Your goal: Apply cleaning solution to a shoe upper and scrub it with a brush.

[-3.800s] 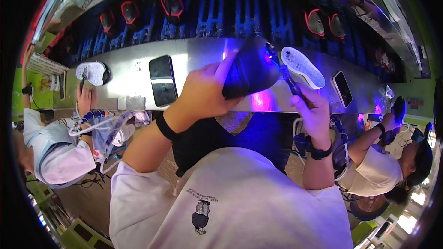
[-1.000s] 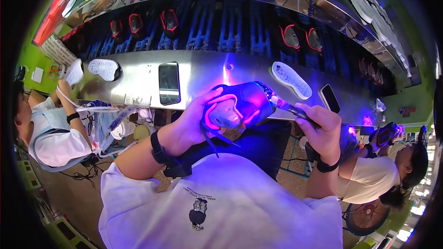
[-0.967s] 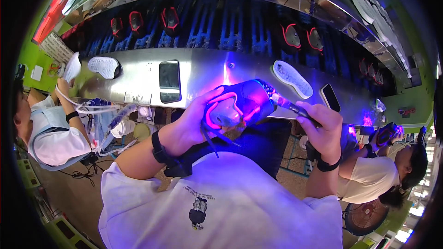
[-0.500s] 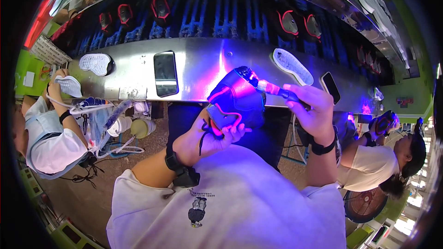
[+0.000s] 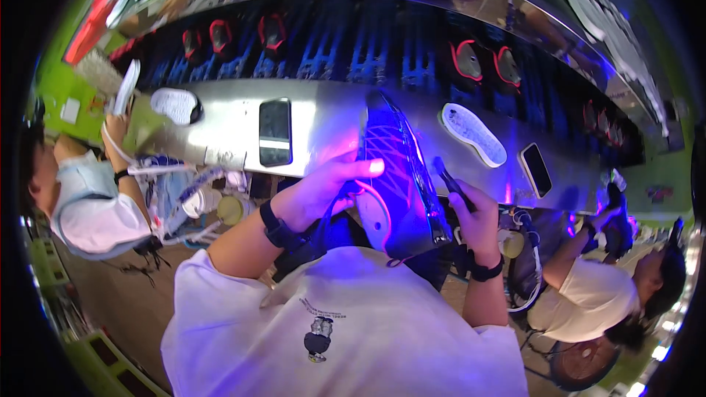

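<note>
Closed around the ankle end of a dark shoe upper (image 5: 391, 165), my left hand (image 5: 323, 187) lifts it at the near edge of the metal bench. The upper has a red-edged opening and crisscross lines on its side. It is turned sideways, its pointed end up, and its wet-looking bottom edge shines under violet light on the right. My right hand (image 5: 478, 217) grips a dark-handled brush (image 5: 448, 178), whose tip is close to that edge; whether they touch I cannot tell. Beyond the upper, on the right, lies a white shoe sole (image 5: 474, 136) on the bench.
A dark conveyor (image 5: 360, 40) with several red-edged shoe uppers runs behind the metal bench (image 5: 228, 103). On the bench lie one phone (image 5: 276, 132), another phone (image 5: 535, 169) and a second white sole (image 5: 175, 105). Co-workers sit at left (image 5: 103, 209) and right (image 5: 588, 294).
The upper has been turned, from its end facing away to its long side showing. My right hand and the brush have moved down and nearer. The head view has shifted slightly.
</note>
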The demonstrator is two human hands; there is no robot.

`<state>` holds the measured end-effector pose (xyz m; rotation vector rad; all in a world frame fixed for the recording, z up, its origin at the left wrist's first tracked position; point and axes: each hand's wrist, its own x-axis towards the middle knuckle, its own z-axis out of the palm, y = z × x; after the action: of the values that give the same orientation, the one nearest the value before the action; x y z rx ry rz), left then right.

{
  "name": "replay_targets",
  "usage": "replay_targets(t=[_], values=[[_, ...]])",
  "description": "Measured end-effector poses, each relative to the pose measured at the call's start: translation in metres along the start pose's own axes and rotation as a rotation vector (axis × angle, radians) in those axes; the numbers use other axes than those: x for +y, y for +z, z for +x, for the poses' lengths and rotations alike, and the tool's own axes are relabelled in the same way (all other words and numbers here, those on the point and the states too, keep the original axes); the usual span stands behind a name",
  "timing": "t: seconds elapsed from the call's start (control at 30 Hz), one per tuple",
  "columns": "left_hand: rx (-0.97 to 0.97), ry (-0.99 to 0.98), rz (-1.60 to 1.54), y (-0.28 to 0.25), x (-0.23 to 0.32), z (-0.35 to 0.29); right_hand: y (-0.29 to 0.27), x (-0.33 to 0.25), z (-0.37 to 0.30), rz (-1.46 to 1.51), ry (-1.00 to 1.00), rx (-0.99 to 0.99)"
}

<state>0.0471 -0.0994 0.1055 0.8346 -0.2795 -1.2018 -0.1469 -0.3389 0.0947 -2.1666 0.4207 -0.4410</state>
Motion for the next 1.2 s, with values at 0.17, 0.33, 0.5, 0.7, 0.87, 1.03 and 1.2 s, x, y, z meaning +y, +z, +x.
replay_targets(t=[0.17, 0.33, 0.5, 0.7, 0.87, 1.03, 1.2], values=[[0.267, 0.673, 0.912, 0.013, 0.001, 0.021, -0.019, -0.015, -0.003, 0.194, 0.204, 0.041], [0.333, 1.071, 1.584, -0.001, 0.000, 0.018, -0.049, -0.046, -0.032, 0.386, 0.179, 0.082], [0.198, 1.270, 1.803, -0.011, 0.003, 0.015, -0.069, -0.081, -0.045, 0.191, 0.109, -0.023], [0.183, 1.448, 1.831, -0.018, 0.000, 0.009, -0.054, -0.089, -0.029, 0.056, -0.055, -0.026], [0.145, 1.537, 1.874, -0.017, 0.011, -0.004, -0.051, -0.100, -0.013, 0.056, -0.014, -0.098], [0.115, 1.530, 1.960, -0.013, 0.022, -0.008, -0.046, -0.092, 0.000, 0.041, -0.168, -0.114], [0.145, 1.456, 1.988, -0.015, 0.020, 0.002, -0.053, -0.078, -0.004, 0.083, -0.123, -0.164]])
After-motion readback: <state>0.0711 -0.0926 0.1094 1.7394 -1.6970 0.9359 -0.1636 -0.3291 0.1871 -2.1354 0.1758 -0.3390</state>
